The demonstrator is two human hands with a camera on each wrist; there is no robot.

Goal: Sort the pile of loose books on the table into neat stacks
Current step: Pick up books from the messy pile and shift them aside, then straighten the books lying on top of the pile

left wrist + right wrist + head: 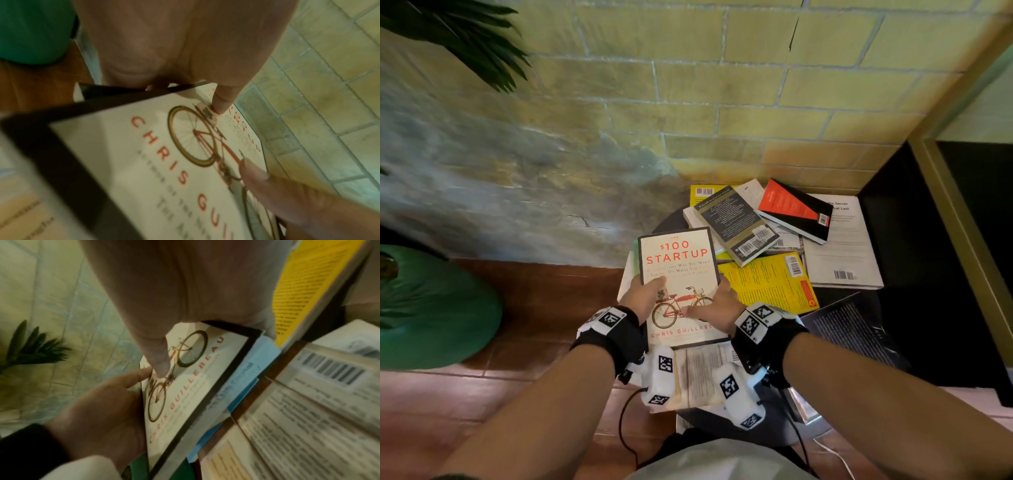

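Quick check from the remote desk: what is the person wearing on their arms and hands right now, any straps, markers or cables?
Both forearms are bare, with no sleeves. Each wrist carries a wide black strap with white blocks printed with black-and-white square codes: left wrist strap, right wrist strap. A white camera pod with the same codes hangs under each wrist. Thin black cables trail from the pods. The left hand and right hand are ungloved.

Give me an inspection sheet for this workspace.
Surface: small dark table, mostly covered by books.
Job's things: bicycle-cover book held face up; loose pile behind it with yellow book, grey book, red-and-black book, white book.
Clutter: nothing seen.
Hands: left hand and right hand grip the bicycle-cover book's side edges, thumbs on the cover.
Cables: black cable hanging from the left wrist; white cable on the floor.
Surroundings: brick wall, green cushion, plant leaves.
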